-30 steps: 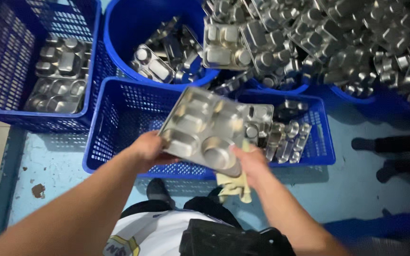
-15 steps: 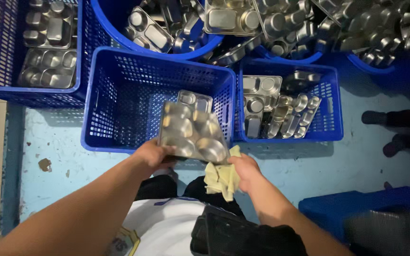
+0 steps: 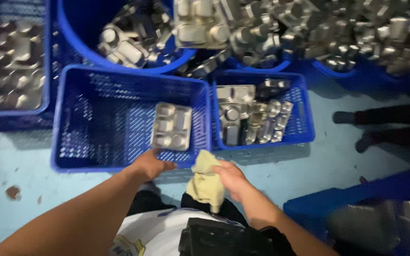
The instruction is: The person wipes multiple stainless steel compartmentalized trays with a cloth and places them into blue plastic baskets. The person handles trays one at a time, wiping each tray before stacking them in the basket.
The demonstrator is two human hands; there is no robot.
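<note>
A compartmented steel meal tray (image 3: 171,126) lies flat, alone, on the floor of a large blue plastic crate (image 3: 96,118), toward its right wall. The person's left hand (image 3: 150,164) rests at the crate's near rim just below the tray, fingers loosely curled and holding nothing. The right hand (image 3: 230,178) is closed on a crumpled yellowish cloth (image 3: 206,180) above the lap. To stack cleanly, further trays would best go flat and square against the crate's corner, fingers kept off the thin rims. To the right, touching, a smaller blue crate (image 3: 304,118) holds several trays. Round blue tubs (image 3: 77,38) heaped with trays crowd the far side. Pale blue floor (image 3: 347,156) lies open to the right, where dark shoes (image 3: 385,116) stand.
</note>
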